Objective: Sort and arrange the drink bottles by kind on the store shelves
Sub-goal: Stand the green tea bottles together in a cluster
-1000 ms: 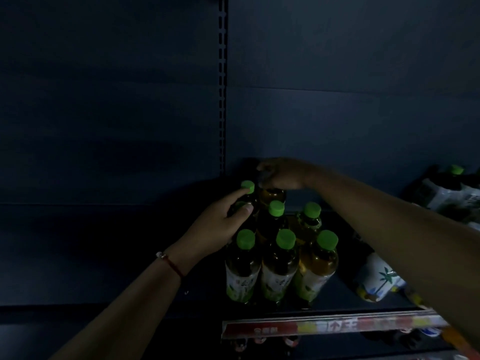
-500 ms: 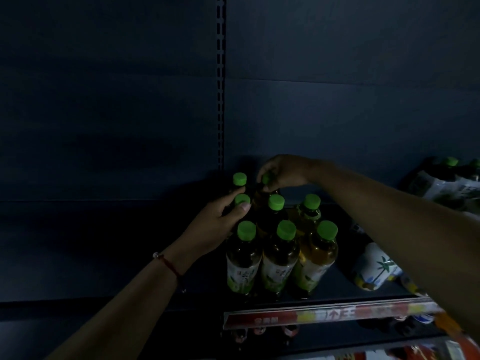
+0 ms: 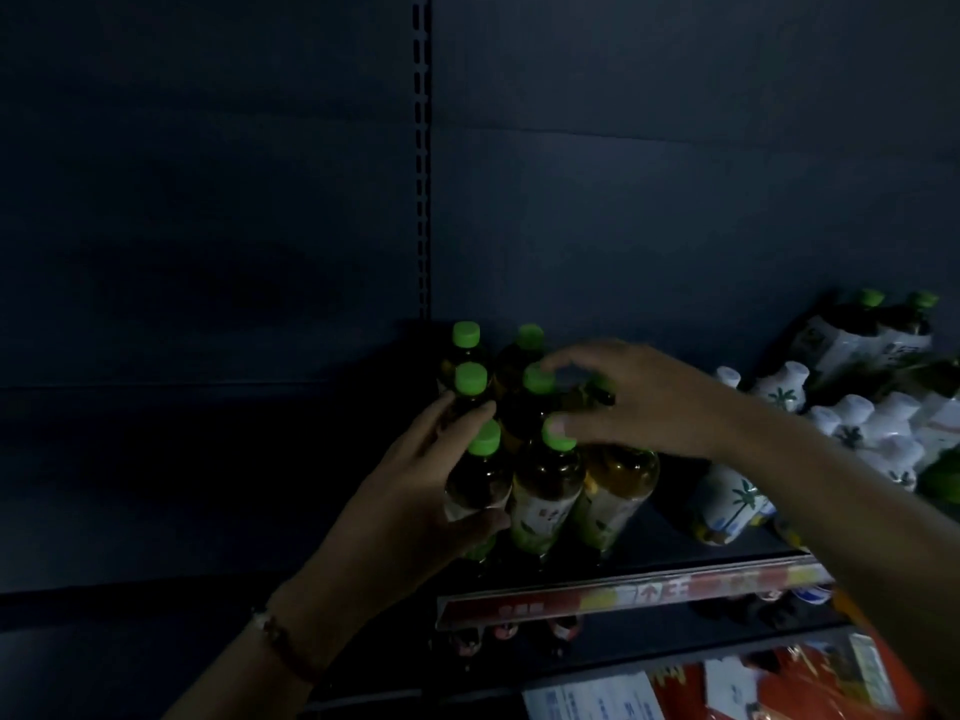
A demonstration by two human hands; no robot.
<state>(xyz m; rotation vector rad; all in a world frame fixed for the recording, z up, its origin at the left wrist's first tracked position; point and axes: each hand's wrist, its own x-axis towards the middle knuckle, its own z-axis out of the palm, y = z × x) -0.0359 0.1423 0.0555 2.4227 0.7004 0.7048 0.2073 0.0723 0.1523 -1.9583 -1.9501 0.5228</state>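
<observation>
The green-capped bottles (image 3: 545, 491) stand upright in a tight cluster on the dark shelf (image 3: 675, 558). My left hand (image 3: 415, 491) wraps the front-left bottle (image 3: 475, 485), fingers closed around its body below the cap. My right hand (image 3: 634, 397) rests spread open over the cluster, fingertips (image 3: 558, 426) touching the caps and gripping nothing. White bottles (image 3: 727, 501) lie just right.
</observation>
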